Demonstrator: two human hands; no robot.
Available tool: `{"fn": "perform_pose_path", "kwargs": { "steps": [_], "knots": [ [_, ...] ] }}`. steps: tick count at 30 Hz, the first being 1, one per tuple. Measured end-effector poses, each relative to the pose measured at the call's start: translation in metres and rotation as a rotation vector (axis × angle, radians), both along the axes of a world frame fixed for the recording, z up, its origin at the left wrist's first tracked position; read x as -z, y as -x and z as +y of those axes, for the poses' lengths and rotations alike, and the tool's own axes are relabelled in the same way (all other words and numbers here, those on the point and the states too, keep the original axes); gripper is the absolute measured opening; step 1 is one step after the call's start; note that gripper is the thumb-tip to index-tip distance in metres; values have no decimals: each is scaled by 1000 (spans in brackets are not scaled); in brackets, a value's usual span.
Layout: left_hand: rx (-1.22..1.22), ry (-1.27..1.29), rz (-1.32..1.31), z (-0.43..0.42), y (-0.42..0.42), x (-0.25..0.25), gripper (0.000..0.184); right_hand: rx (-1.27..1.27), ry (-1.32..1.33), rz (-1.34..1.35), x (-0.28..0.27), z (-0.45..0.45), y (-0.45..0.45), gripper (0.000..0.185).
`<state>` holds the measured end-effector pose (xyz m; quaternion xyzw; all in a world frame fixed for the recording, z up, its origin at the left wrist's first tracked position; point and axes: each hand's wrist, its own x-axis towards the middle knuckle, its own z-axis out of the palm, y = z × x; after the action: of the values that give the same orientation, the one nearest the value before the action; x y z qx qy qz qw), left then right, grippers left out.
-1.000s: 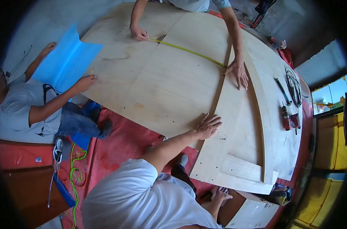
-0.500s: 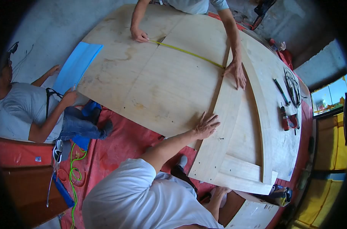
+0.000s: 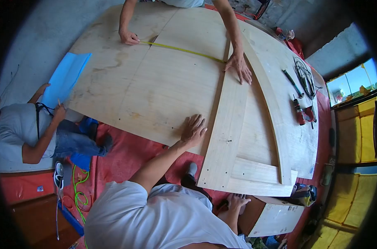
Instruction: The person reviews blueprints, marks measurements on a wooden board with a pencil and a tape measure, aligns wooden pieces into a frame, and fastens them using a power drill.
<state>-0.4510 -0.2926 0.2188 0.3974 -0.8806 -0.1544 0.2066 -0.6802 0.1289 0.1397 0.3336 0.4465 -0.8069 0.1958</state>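
Observation:
My left hand (image 3: 193, 132) lies on the large plywood sheet (image 3: 155, 87), fingers apart, just left of the long wooden board (image 3: 221, 137). By the near end of the wooden frame, my right hand (image 3: 238, 201) is held low, its fingers at the lower edge of the crosspiece (image 3: 254, 184) and its thumb out to the side. It shows nothing held. A screw (image 3: 229, 141) stands in the long board. Across the sheet, a co-worker's hand (image 3: 129, 38) holds one end of a yellow tape measure (image 3: 184, 49); their other hand (image 3: 238, 68) presses on the board at the tape's far end.
A curved wooden strip (image 3: 267, 99) joins the frame. Rightward lie a red drill (image 3: 298, 112), a dark-handled tool (image 3: 293, 84) and a coiled black cable (image 3: 305, 76). Another person at left holds a blue sheet (image 3: 66, 76). A box (image 3: 275, 218) stands below the frame.
My left hand has slid left, off the long board's edge onto the plywood. My right hand has come up slightly relative to the frame. The view has shifted; the tape stays stretched.

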Motion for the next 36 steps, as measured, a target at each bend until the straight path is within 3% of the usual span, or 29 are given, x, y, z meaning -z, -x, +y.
{"fn": "perform_pose_path", "kwargs": {
  "steps": [3,6,12,16,18,21,24,27,29,30,31,34,36],
  "knots": [
    [8,-46,147,-3,4,1,49,35,-24,-15,-1,0,7,80],
    [-24,-220,472,-6,20,-10,49,-22,12,-33,29,13,24,84],
    [-212,-329,785,-64,59,-26,55,-47,-23,71,8,-4,9,82],
    [-237,-314,845,-100,92,-6,58,41,45,38,-4,-9,14,83],
    [-285,-360,908,-100,115,0,57,43,-1,54,-48,-41,-2,84],
    [-59,-315,665,-86,138,2,58,-53,132,181,-30,-37,9,85],
    [-67,-310,770,-102,130,7,60,-62,256,168,-28,-39,8,86],
    [-285,-486,975,-115,120,-21,61,24,147,148,-30,-37,8,88],
    [-170,-401,842,-101,137,-14,62,-15,191,163,-38,-47,3,88],
    [13,-351,664,-93,143,-4,62,-37,212,172,-44,-53,0,88],
    [-164,-258,700,-103,152,32,61,-54,225,181,-44,-53,3,88],
    [-25,-262,714,-113,141,27,63,-51,214,156,-33,-42,4,88],
    [-172,-502,921,-121,129,1,64,13,130,100,-30,-29,10,87]
  ]
}}
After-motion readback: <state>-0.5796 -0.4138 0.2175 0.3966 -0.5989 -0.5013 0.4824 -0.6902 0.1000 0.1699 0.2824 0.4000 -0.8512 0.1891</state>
